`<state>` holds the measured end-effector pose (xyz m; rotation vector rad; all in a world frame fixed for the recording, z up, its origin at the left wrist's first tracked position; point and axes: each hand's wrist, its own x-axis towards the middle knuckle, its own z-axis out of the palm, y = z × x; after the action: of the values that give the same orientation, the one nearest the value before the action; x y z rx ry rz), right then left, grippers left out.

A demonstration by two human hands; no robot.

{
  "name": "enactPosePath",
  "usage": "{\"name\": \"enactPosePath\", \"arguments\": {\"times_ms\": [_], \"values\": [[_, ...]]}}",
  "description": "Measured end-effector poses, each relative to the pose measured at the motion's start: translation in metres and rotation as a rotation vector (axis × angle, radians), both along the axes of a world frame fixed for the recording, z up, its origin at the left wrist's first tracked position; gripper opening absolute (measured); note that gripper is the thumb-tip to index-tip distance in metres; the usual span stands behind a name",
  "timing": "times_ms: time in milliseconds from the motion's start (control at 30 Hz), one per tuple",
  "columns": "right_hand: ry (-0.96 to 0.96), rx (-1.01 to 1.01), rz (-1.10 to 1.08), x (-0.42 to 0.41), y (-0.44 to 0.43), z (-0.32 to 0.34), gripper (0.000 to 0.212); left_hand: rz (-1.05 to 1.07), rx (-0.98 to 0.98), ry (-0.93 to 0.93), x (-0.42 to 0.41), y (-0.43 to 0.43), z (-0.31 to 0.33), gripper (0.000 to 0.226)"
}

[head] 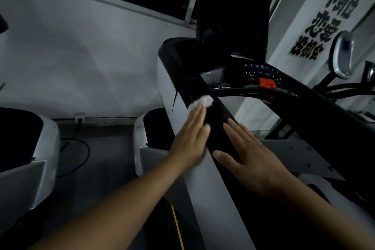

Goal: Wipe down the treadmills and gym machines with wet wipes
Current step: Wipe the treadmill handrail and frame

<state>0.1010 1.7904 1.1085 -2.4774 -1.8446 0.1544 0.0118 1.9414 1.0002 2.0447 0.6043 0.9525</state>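
Forearms enter from the near edge and both reach onto the left handrail of the treadmill in front of me. Right hand: flat on the black top face of the rail, fingers straight and spread, holding nothing; it serves as a brace. Left hand: just left of it and slightly farther, fingers straight and together, pressing the wet wipe onto the rail's left edge, where the black top meets the white side panel. The wipe is bunched into a small white wad that shows beyond my fingertips; no finger curls round it. Handling judgement: the wipe is light, soft and limp, and being wet it should slide readily on smooth plastic. Flat pressure across its middle is the best hold, since it will likely roll out from under the fingertips if pressed only at its near edge. Farther along, the rail runs into the console with rows of small keys and a red stop control; a pass that way risks pressing a key, so I judge light pressure advisable there. Behind the console stands the dark screen. To the left, on the floor, sits the motor hood of a neighbouring treadmill, with a wall socket and a looped cable beyond. At far right, another machine's display stands before wall lettering.
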Motion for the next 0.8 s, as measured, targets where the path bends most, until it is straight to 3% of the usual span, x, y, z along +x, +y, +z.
{"name": "enactPosePath", "arguments": {"times_ms": [100, 233, 367, 533, 700, 800], "values": [[-0.002, -0.011, -0.016, 0.002, 0.01, 0.001, 0.089, 0.016, -0.071, -0.015, 0.01, 0.031, 0.026, 0.055], [-0.006, -0.002, -0.015, 0.004, 0.015, -0.001, 0.089, -0.04, 0.052, -0.016, -0.005, 0.02, -0.014, 0.06], [-0.036, -0.007, -0.028, 0.005, 0.021, 0.0, 0.092, 0.024, -0.115, -0.004, 0.008, 0.059, 0.014, 0.058], [-0.002, 0.019, -0.043, 0.004, 0.022, 0.0, 0.094, -0.156, 0.215, -0.008, -0.017, 0.016, -0.012, 0.063], [0.032, 0.048, -0.085, -0.002, 0.021, 0.003, 0.096, -0.079, 0.213, 0.07, 0.007, 0.048, 0.033, 0.063], [0.089, 0.194, -0.041, -0.002, 0.015, 0.002, 0.094, -0.18, 0.409, -0.007, 0.003, 0.006, 0.025, 0.059]]}}
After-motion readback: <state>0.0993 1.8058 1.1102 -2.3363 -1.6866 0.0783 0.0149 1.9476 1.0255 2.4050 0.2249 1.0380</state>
